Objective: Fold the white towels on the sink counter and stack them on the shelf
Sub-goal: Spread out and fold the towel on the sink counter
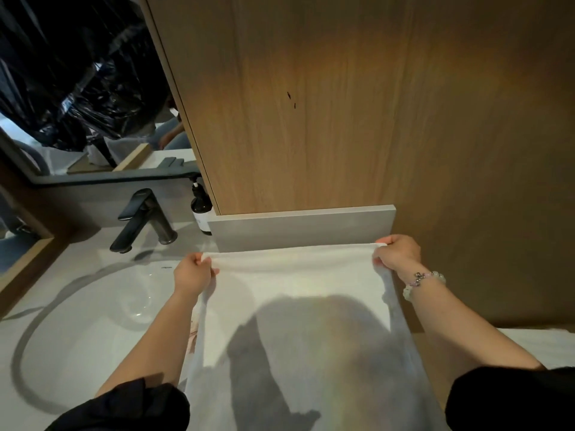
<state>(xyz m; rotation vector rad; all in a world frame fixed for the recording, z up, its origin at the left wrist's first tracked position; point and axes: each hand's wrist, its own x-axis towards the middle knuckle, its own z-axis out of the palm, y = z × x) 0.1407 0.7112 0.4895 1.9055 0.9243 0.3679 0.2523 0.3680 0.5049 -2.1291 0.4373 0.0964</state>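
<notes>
A white towel point(298, 284) is stretched out in front of me over the sink counter point(93, 244), its far edge close to the grey backsplash point(298, 228). My left hand point(193, 273) pinches the towel's far left corner. My right hand point(398, 253), with a bead bracelet on the wrist, pinches the far right corner. The cloth runs down towards my body and carries a dark shadow. Another white cloth point(541, 343) shows at the right edge, lower down.
A round white basin point(102, 306) lies left of the towel, with a black faucet point(143, 219) behind it. A dark soap pump bottle point(201, 209) stands by the wooden cabinet point(311, 104). A mirror point(77, 88) with black plastic bags reflected fills the upper left.
</notes>
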